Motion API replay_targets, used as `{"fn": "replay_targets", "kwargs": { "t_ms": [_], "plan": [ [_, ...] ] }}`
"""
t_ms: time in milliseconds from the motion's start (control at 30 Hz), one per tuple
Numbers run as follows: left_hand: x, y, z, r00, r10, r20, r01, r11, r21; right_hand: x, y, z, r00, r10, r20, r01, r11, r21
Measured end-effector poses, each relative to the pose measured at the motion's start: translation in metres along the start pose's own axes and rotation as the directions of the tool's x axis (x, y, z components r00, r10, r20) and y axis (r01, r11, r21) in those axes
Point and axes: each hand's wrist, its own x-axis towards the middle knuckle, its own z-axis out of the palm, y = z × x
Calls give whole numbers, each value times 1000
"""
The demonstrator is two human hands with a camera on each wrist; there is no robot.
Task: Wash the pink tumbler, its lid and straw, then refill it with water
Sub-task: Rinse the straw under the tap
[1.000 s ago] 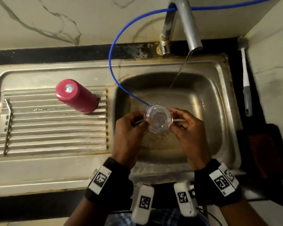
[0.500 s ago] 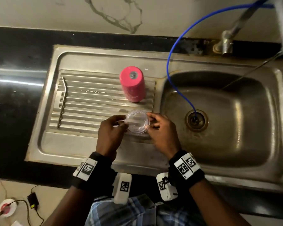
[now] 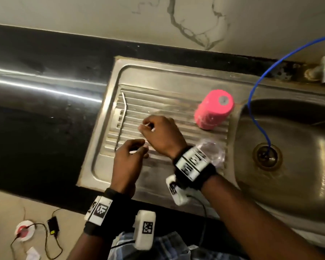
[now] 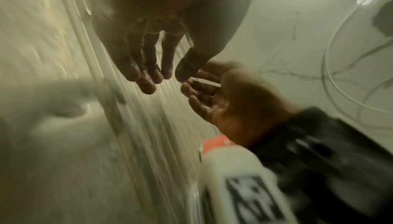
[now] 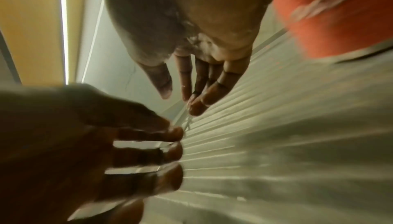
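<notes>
pink tumbler [image 3: 213, 110] inverted on drainboard [image 3: 169, 102], likely draining; clear lid [image 3: 212, 152] at its 6 o'clock, straw [image 3: 121, 119] at 9. right hand [image 3: 161, 136] and left hand [image 3: 129, 158] loosely open, empty, between them.

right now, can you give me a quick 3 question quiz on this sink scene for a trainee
1. True or false: the pink tumbler stands mouth down on the drainboard.
2. Where does the clear lid lie? A: in the sink basin. B: on the drainboard. C: on top of the tumbler.
3. Fill in: the blue hose runs down into the ___.

Key: 1 true; 2 B; 3 drain.
</notes>
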Motion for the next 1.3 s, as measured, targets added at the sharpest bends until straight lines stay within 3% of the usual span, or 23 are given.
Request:
{"fn": "replay_targets", "kwargs": {
  "t_ms": [133, 300, 433, 500, 667, 733, 867, 1033, 1133, 1300],
  "plan": [
    [9, 1, -59, 994, -51, -96, 48, 998, -29, 55, -43, 48, 996, 31, 81, -16, 985, -170],
    [6, 0, -100, 986, -80, -144, 73, 996, -54, 77, -49, 70, 997, 61, 38, -45, 938, -342],
    [2, 6, -91, 990, -81, -118, 73, 995, -68, 67, -48, 53, 990, 139, 3, -133, 952, -277],
    [-4, 15, -77, 992, -43, -118, 33, 996, -84, 50, -43, 28, 991, 128, -31, -131, 980, -152],
    [-27, 35, -33, 997, 66, -31, -68, 994, -84, -65, -17, -63, 967, -72, -243, 121, 973, 195],
    [-42, 42, -8, 993, 110, 47, -107, 992, -62, -112, 4, -99, 939, -58, -339, 145, 961, 235],
    [-78, 50, 56, 948, 186, 259, -193, 981, 1, -168, 70, -167, 842, 82, -534, 51, 972, 229],
    [-110, 46, 143, 858, 208, 470, -282, 955, 92, -169, 168, -237, 700, 169, -694, -70, 983, 168],
    [-128, 45, 188, 832, 208, 514, -305, 946, 112, -154, 213, -274, 661, 178, -729, -159, 983, 96],
    [-153, 54, 234, 836, 191, 514, -245, 969, 39, -128, 255, -308, 632, 185, -753, -200, 977, 72]
  ]
}}
